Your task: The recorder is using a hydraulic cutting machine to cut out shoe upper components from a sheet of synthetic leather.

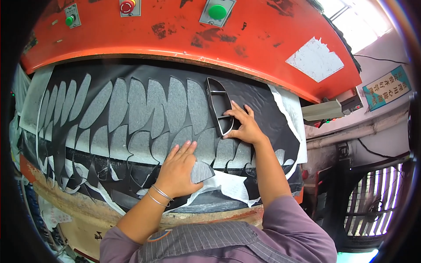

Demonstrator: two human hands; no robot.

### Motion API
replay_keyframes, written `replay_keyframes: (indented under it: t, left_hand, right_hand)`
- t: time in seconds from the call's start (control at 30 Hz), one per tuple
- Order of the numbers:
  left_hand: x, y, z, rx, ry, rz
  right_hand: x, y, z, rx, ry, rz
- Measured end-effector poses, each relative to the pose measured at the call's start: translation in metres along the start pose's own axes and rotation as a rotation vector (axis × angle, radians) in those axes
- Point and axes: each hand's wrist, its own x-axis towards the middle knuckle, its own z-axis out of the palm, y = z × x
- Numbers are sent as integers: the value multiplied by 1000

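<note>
My right hand (245, 127) grips a narrow metal cutting die (219, 105), its thumb at the lower end and its fingers over the right side. The die is curved, with two crossbars, and stands on a black sheet (258, 94) just right of the last hole in the upper row. My left hand (177, 168) lies on the sheet's lower part, fingers stretched forward. A loose grey cut piece (202, 172) shows between its thumb and forefinger; whether the hand holds it is unclear. Rows of leaf-shaped cut-outs (177, 105) run across the sheet, greyish inside.
Beyond the sheet rises an orange machine beam (258, 44) with a green button (217, 12) and a red knob (127, 6). Torn white backing (232, 186) hangs along the near edge, over the machine's worn front ledge (228, 218). A black fan (372, 206) stands at right.
</note>
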Motion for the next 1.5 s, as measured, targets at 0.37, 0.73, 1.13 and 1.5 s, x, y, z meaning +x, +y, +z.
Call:
replay_keyframes:
  t: [0.37,0.73,1.13,1.5]
  left_hand:
    - [-7,-10,-43,-501,76,-360]
    - [4,-182,-299,20,1454,-149]
    - [-47,-38,-209,-50,145,-422]
    - [-89,104,-69,125,-236,-344]
  right_hand:
    - [-5,-21,-10,-67,-53,66]
    - [66,-177,-81,14,595,-201]
    - [-43,-194,-49,-29,-167,103]
    - [-169,-204,30,-164,-159,53]
